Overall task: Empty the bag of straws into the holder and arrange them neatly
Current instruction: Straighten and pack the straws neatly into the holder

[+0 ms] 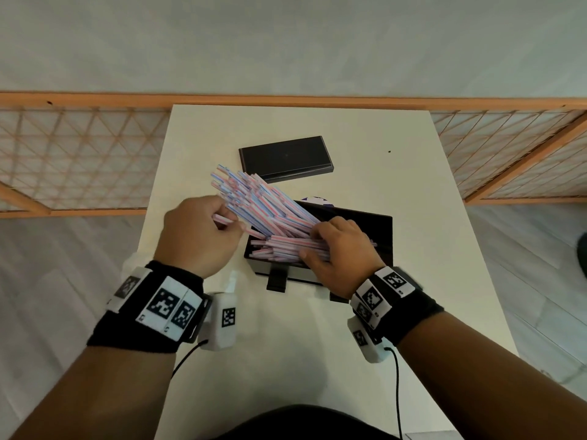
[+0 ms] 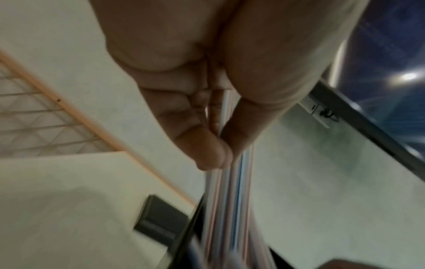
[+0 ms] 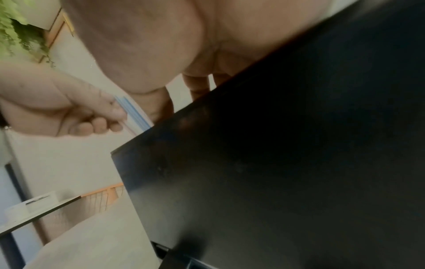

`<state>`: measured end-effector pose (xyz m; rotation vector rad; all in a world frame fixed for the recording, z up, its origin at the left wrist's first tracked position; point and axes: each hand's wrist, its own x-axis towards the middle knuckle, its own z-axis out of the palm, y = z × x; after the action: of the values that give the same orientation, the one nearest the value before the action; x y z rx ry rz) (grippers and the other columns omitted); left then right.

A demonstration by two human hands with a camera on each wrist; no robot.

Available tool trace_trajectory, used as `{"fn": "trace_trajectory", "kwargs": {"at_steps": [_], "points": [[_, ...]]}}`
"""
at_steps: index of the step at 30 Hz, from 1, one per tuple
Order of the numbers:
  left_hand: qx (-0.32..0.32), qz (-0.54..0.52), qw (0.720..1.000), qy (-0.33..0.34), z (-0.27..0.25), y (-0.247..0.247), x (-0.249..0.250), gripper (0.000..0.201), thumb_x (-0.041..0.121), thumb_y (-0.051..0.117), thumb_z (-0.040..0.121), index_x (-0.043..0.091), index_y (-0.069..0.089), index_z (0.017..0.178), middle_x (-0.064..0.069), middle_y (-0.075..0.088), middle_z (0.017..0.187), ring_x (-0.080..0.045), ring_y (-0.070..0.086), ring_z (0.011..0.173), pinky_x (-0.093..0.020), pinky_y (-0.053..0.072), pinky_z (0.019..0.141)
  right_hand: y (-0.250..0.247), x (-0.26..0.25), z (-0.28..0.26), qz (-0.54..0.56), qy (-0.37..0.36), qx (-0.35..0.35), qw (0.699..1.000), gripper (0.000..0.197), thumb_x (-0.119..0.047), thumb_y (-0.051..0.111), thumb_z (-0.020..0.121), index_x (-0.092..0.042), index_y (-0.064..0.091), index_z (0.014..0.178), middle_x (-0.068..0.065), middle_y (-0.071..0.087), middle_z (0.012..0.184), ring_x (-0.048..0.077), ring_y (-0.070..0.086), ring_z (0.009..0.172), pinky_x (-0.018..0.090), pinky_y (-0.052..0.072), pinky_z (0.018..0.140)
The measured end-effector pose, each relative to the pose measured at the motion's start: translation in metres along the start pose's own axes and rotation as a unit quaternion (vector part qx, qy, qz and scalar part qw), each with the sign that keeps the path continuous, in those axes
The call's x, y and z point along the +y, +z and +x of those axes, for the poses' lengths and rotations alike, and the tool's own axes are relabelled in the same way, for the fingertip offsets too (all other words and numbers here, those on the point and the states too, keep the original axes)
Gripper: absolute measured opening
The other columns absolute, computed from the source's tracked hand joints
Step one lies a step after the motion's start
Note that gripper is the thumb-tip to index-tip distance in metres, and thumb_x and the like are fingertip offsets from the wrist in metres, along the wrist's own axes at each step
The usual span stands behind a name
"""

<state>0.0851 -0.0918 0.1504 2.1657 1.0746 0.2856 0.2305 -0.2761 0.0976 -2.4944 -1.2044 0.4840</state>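
Note:
A black open holder point(image 1: 385, 231) stands at the table's centre, with pink, blue and white striped straws point(image 1: 260, 198) lying in it. Many of them fan up and out over its left end. My left hand point(image 1: 233, 222) pinches a few straws near their left ends; in the left wrist view thumb and fingers of this hand point(image 2: 227, 152) close on the striped straws point(image 2: 234, 200). My right hand point(image 1: 313, 242) grips a bundle lying flat in the holder, thumb at the near side. In the right wrist view the holder's wall point(image 3: 276, 145) hides those fingers.
The holder's black lid point(image 1: 286, 157) lies flat farther back on the white table point(image 1: 413, 185). A purple and white piece point(image 1: 314, 200) shows just behind the holder. Wooden lattice screens point(image 1: 63, 154) stand beyond the table on both sides.

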Motion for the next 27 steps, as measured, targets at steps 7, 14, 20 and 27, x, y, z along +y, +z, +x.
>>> {"fn": "trace_trajectory", "kwargs": {"at_steps": [7,14,20,27], "points": [[0.176,-0.027,0.968,0.174,-0.029,-0.06,0.066,0.012,0.024,0.073,0.082,0.015,0.069,0.075,0.003,0.056,0.052,-0.012,0.056,0.052,-0.013,0.034,0.049,-0.02,-0.02,-0.004,0.108,-0.062,0.075,0.989,0.054,-0.059,0.058,0.077,-0.022,0.052,0.116,-0.004,0.056,0.108,0.017,0.052,0.1,0.04,0.049,0.087],[0.091,-0.139,0.961,0.222,-0.036,-0.056,0.084,0.014,0.022,0.074,0.087,0.014,0.069,0.077,-0.002,0.064,0.058,-0.021,0.054,0.047,-0.028,0.041,0.045,-0.045,-0.047,0.002,0.155,-0.138,0.157,0.966,0.021,-0.032,0.049,0.097,-0.014,0.058,0.101,-0.004,0.059,0.08,0.019,0.054,0.072,0.033,0.045,0.065],[0.191,-0.207,0.953,0.114,-0.016,-0.027,0.042,0.034,0.05,0.074,0.079,0.022,0.06,0.094,0.007,0.062,0.079,-0.019,0.055,0.057,-0.029,0.046,0.059,-0.022,-0.001,-0.001,0.041,-0.054,0.03,0.997,0.037,-0.05,0.033,0.092,-0.017,0.049,0.085,-0.001,0.053,0.08,0.026,0.052,0.074,0.041,0.048,0.068],[0.164,-0.251,0.941,-0.158,0.005,-0.001,-0.016,0.084,0.08,0.071,0.054,0.024,0.044,0.11,0.006,0.053,0.098,-0.015,0.057,0.085,-0.044,0.05,0.089,-0.012,0.022,-0.005,-0.015,0.066,-0.029,0.997,0.059,-0.069,0.049,0.083,-0.021,0.054,0.117,0.0,0.055,0.112,0.024,0.05,0.107,0.043,0.046,0.095]]}}
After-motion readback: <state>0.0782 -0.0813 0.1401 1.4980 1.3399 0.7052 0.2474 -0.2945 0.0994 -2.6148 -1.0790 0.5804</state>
